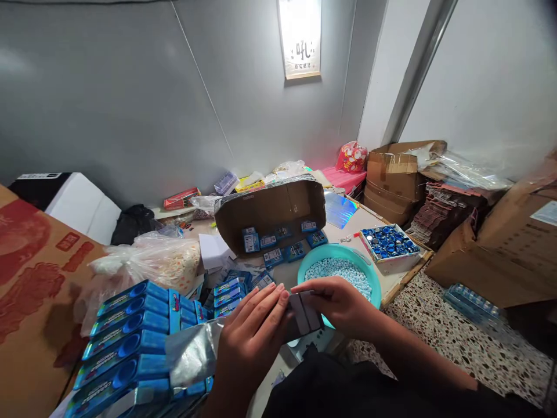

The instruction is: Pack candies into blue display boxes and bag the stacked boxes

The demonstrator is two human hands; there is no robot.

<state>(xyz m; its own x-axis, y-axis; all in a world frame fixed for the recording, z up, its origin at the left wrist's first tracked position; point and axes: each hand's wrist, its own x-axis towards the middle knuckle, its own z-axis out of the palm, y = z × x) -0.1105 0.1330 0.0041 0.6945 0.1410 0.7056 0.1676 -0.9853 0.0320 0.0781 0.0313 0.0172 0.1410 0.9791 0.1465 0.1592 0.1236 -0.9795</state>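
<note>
In the head view, my left hand (256, 319) and my right hand (337, 302) meet over a small grey card piece (304, 316) with a dark crease across it. The left fingers lie over its left side, while the right thumb and fingers pinch its right edge. Whether it is a folded box or a flat card, I cannot tell. Just behind the right hand is a turquoise basin (376, 281) holding pale blue pellets (337, 273). Left of my hands rises a stack of blue packs (130, 342), with a clear plastic film (191, 354) beside it.
An open carton (270, 203) lies on its side behind my hands, with several small blue boxes (296, 251) at its mouth. A tray of blue caps (387, 241) stands at the table's right edge. Large cardboard boxes (500, 255) flank the right; another carton (35, 302) is at left.
</note>
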